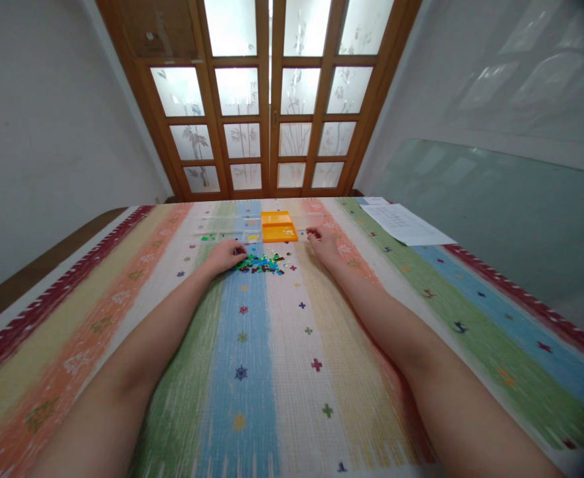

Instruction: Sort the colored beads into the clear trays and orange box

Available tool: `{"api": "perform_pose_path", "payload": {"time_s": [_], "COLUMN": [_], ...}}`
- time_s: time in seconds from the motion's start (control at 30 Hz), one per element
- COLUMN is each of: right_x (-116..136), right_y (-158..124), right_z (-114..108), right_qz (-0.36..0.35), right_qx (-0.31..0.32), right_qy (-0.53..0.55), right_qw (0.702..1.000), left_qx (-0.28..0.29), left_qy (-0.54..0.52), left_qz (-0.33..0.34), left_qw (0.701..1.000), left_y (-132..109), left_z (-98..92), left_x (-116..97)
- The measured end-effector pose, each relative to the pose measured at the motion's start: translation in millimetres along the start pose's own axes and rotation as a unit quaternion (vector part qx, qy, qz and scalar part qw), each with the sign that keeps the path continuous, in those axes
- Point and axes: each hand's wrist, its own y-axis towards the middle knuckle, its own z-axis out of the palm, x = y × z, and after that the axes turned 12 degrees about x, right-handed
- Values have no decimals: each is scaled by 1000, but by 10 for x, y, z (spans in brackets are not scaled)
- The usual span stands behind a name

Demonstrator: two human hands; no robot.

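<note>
A pile of small green, blue and dark red pieces (265, 263) lies on the striped cloth, a few pale ones at its right edge. My left hand (225, 256) rests at the pile's left end, fingers curled together; whatever is between them is too small to make out. Just right of an open orange box (279, 224), my right hand (323, 244) hovers or rests with thumb and fingers bent in a pinch, its contents not discernible. Some pale bits lie in the box's near half. Left of it, clear trays (227, 229) hold small groups of green and yellow pieces.
The striped tablecloth (292, 385) covers the table. Printed paper sheets (404, 224) lie at the far right, by a glassy, pale green panel (496, 219). Wood-framed glass doors (272, 119) stand beyond the table's far edge, with white walls on both sides.
</note>
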Motion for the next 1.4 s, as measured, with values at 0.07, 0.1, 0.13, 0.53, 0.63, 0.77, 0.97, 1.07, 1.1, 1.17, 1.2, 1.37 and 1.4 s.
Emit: {"api": "perform_pose_path", "payload": {"time_s": [0.07, 0.1, 0.13, 0.53, 0.63, 0.77, 0.97, 1.07, 1.1, 1.17, 1.2, 1.37, 1.4], "right_x": [54, 78, 100, 177, 176, 164, 143, 138, 136, 134, 134, 151, 155], "right_y": [-25, -35, -45, -81, -84, -85, -81, -81, -81, -82, -82, -89, -90], "right_z": [14, 23, 33, 63, 64, 68, 87, 95, 97, 99, 100, 101, 101], "right_qz": [-1, -3, -6, -15, -18, -21, -31, -29, -29, -27, -26, -24, -25], "right_qx": [11, 17, 21, 40, 41, 40, 36, 36, 37, 38, 37, 39, 38], "right_qy": [1, 2, 2, -8, -6, -10, -11, -10, -10, -11, -11, -13, -14], "right_qw": [1000, 1000, 1000, 999, 999, 999, 999, 999, 999, 999, 999, 999, 999], "left_qx": [-7, -11, -15, -109, -163, -214, -260, -276, -281, -287, -288, -310, -313], "left_qy": [-6, -10, -15, -124, -228, -322, -393, -428, -439, -457, -463, -465, -464], "left_qz": [-14, -17, -17, -64, -97, -128, -162, -160, -160, -161, -162, -180, -184], "left_qw": [1000, 1000, 1000, 984, 955, 913, 867, 846, 838, 826, 822, 810, 808], "left_y": [18, 24, 27, 75, 106, 101, 68, 70, 71, 70, 69, 65, 65], "left_z": [29, 38, 44, 114, 106, 55, -2, -10, -12, -20, -25, -57, -60], "left_x": [-33, -42, -47, 90, 184, 233, 247, 282, 294, 311, 316, 326, 327]}}
